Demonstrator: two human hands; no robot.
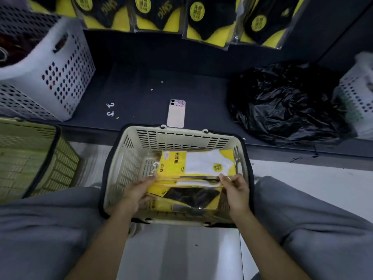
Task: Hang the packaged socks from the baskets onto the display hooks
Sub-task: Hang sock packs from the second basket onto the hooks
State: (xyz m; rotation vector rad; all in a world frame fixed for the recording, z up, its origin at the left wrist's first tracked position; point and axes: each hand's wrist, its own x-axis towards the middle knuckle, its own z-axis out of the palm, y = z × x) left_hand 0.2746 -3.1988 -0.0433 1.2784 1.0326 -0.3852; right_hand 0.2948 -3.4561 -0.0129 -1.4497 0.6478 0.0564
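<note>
**A:** Which step?

**B:** Pick-up. The cream basket (141, 136) sits on the floor between the knees, both hands inside. The left hand (139, 190) is curled round the left end of the pack stack. The right hand (235, 190) pinches the right edge of the top pack (199, 164), white socks.

**A:** Orientation?

**B:** It lies flat on the stack, long axis left-right across the basket. Its white hanger (155, 166) points to the person's left, toe end right. The black-sock pack (191, 197) underneath lies the same way.

**A:** Next?

**B:** My read: peel the top pack off, lift it clear of the rim, and turn it a quarter so the hanger faces up. Then thread it by the hung packs (197, 17) above. The hooks themselves are out of view. The film looks slick, so the stack could fan out.
</note>
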